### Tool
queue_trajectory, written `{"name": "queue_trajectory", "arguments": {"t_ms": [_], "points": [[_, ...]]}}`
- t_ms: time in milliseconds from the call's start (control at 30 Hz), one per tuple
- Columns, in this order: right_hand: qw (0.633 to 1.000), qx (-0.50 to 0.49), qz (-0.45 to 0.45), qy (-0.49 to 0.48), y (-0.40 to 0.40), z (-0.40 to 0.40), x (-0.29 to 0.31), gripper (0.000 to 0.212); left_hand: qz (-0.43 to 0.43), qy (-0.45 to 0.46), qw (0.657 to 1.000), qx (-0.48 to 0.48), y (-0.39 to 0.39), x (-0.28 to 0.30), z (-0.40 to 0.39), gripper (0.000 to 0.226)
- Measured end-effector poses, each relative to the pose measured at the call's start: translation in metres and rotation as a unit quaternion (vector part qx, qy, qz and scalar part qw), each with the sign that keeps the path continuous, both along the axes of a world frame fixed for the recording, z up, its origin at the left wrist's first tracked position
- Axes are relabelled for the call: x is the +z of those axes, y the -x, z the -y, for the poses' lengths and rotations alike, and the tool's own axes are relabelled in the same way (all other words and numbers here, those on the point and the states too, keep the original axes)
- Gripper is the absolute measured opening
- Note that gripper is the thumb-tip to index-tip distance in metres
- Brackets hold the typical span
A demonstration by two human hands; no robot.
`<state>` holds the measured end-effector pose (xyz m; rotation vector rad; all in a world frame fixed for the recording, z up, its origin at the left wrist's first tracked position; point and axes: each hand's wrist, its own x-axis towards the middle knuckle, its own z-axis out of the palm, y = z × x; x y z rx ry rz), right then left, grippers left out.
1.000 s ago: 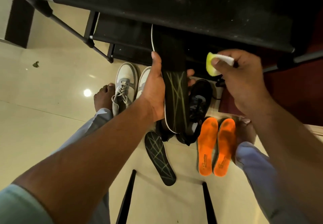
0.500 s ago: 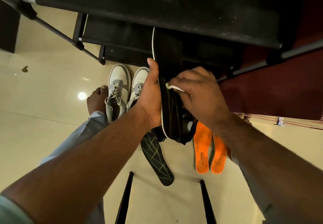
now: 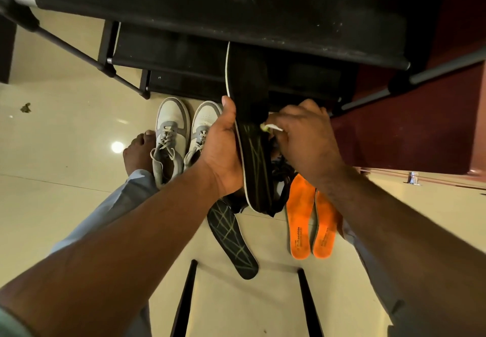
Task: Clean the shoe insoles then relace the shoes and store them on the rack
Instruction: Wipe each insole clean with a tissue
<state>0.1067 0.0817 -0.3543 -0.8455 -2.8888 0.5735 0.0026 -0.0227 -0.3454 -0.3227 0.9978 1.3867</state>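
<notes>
My left hand (image 3: 221, 150) grips a long black insole (image 3: 251, 115) with pale green lines, holding it up in front of the shoe rack (image 3: 236, 15). My right hand (image 3: 305, 136) pinches a small yellow-white sponge (image 3: 268, 127) and presses it against the insole's face. A second black insole (image 3: 231, 239) lies on the floor below. Two orange insoles (image 3: 311, 221) lie side by side to its right. A pair of white and grey sneakers (image 3: 181, 136) stands to the left. Black shoes (image 3: 281, 176) are mostly hidden behind the held insole.
The black fabric rack with metal poles fills the top of the view. My bare left foot (image 3: 138, 152) rests on the glossy cream tile floor (image 3: 65, 131). Two black bars (image 3: 184, 300) run below. A dark red door or panel (image 3: 420, 126) stands at the right.
My right hand came down from the upper right with the sponge onto the insole, and now sits a little higher and further right on it. The left hand keeps its grip.
</notes>
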Motion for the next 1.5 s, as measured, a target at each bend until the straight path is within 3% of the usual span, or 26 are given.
{"name": "queue_trajectory", "arguments": {"t_ms": [133,233,333,567,633,733,833,933,1033,1300,1500], "points": [[0.99,0.034,-0.111,0.081,0.017,0.024,0.018,0.018,0.039,0.012,0.999,0.003,0.001,0.001,0.001,0.079],[0.995,0.07,-0.07,0.032,0.012,0.012,0.012,0.019,0.035,0.017,0.999,0.001,0.0,0.002,0.0,0.075],[0.999,0.03,-0.02,-0.011,0.002,-0.006,-0.002,0.02,0.019,0.015,1.0,-0.009,-0.001,0.002,-0.002,0.071],[0.989,0.08,-0.1,0.071,0.016,0.023,0.016,0.018,0.021,0.016,1.0,0.0,0.004,0.005,0.001,0.058],[0.994,0.077,-0.073,0.038,0.01,0.012,0.007,0.017,0.008,0.027,1.0,-0.002,0.004,0.004,0.001,0.064],[0.998,0.06,-0.001,0.012,0.003,0.001,-0.002,0.015,0.003,0.014,1.0,-0.019,0.002,0.002,0.0,0.09],[0.993,0.067,-0.031,0.096,0.009,0.003,0.009,0.013,-0.001,0.01,1.0,-0.025,0.001,0.002,-0.002,0.099],[0.973,-0.07,-0.118,0.185,0.011,-0.015,0.016,0.016,-0.003,-0.001,1.0,-0.018,0.003,-0.001,-0.003,0.105],[0.97,-0.145,-0.129,0.145,0.003,-0.029,0.01,0.017,-0.019,0.0,1.0,0.001,0.002,-0.002,-0.004,0.1],[0.952,-0.086,-0.13,0.264,0.012,0.01,0.008,0.016,-0.005,-0.01,1.0,0.004,0.005,0.002,-0.003,0.099],[0.931,-0.011,-0.061,0.359,0.013,-0.002,0.011,0.016,-0.02,-0.006,1.0,-0.008,0.005,0.006,-0.002,0.095]]}}
